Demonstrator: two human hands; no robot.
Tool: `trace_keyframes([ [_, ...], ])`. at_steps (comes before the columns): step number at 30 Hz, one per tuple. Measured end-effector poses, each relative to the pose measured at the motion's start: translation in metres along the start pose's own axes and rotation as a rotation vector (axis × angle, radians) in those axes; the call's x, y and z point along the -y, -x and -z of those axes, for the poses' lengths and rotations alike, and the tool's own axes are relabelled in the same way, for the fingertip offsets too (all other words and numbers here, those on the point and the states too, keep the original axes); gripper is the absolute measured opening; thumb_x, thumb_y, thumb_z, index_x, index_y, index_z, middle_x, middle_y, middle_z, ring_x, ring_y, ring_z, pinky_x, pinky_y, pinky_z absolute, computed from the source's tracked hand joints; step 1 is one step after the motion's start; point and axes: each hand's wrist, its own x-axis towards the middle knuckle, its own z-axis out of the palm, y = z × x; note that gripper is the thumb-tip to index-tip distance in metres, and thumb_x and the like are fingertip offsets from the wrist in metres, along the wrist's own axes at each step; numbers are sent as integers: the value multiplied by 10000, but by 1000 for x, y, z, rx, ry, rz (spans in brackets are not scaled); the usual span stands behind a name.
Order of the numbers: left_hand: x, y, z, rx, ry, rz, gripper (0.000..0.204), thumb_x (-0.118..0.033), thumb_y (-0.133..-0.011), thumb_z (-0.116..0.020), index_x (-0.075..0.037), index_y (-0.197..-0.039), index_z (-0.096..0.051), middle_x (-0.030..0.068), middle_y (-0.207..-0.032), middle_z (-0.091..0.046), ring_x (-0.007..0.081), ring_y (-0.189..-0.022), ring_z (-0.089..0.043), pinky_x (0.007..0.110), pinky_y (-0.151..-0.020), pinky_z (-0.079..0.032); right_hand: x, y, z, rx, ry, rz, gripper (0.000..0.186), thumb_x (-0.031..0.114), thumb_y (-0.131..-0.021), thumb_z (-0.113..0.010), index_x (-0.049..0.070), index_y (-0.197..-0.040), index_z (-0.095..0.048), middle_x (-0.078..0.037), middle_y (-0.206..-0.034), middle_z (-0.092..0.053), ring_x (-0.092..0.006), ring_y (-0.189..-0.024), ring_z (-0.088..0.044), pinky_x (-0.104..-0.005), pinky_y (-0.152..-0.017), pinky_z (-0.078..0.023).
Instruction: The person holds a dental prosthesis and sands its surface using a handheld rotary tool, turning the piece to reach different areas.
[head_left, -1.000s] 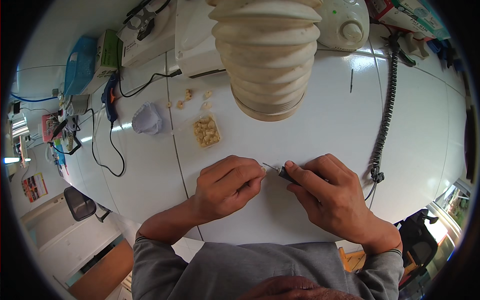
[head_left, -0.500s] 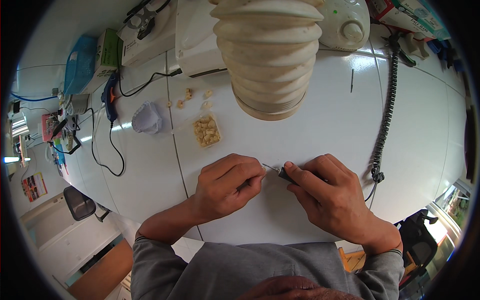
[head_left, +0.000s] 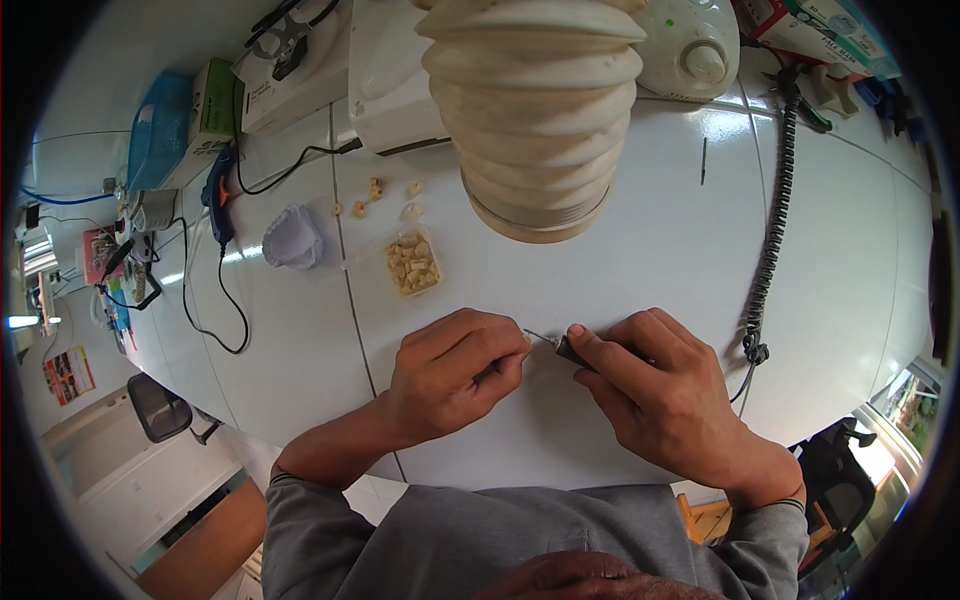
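Note:
In my right hand a dark, slim rotary handpiece is gripped between thumb and fingers. Its thin metal bur points left, close to the fingertips of my left hand. Those left fingers are pinched together at the bur's tip; what they hold is too small and too covered to make out. Beyond the left hand stands a small clear box of cream, tooth-like pieces. Several loose cream pieces lie behind it. To their left sits a white dental plaster model.
A wide ribbed suction hose hangs over the table's middle. A coiled black cord runs down the right side. At the left lie a blue-black corded tool and its cable. Boxes and a white machine line the back.
Both hands keep almost the same position, with the bur still at the left fingertips. Any shift is very slight.

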Motion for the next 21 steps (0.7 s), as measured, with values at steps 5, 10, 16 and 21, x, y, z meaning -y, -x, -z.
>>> trace_keyframes([
  [5, 0, 0, -1, -3, 0, 15, 268, 117, -804, -810, -34, -1012, -730, 81, -915, -752, 233, -799, -764, 347, -658, -614, -1, 0, -1, -1, -7, -2, 435, 84, -916, -841, 31, -1341, -770, -50, -929, -580, -205, -820, -630, -345, -609, -543],
  [10, -1, 0, 1, 1, -6, 14, 268, 118, -803, -807, -34, -1010, -731, 81, -910, -750, 232, -793, -762, 346, -654, -611, 0, 1, -1, -2, 1, 3, 440, 86, -913, -840, 33, -1344, -770, -50, -925, -561, -205, -811, -620, -345, -607, -537],
  [16, 0, 1, 0, 3, -5, 15, 270, 118, -799, -807, -37, -1005, -724, 77, -913, -748, 229, -789, -759, 348, -652, -608, 0, 1, -2, -5, 18, -2, 436, 83, -912, -836, 36, -1341, -772, -50, -932, -554, -204, -810, -617, -345, -607, -535],
  [21, 0, 0, 1, 3, -15, -9, 272, 115, -795, -808, -41, -999, -720, 74, -909, -745, 228, -785, -757, 348, -651, -608, -1, 1, -1, 1, 8, 6, 436, 81, -915, -831, 28, -1344, -768, -49, -931, -554, -203, -810, -616, -343, -607, -536],
])
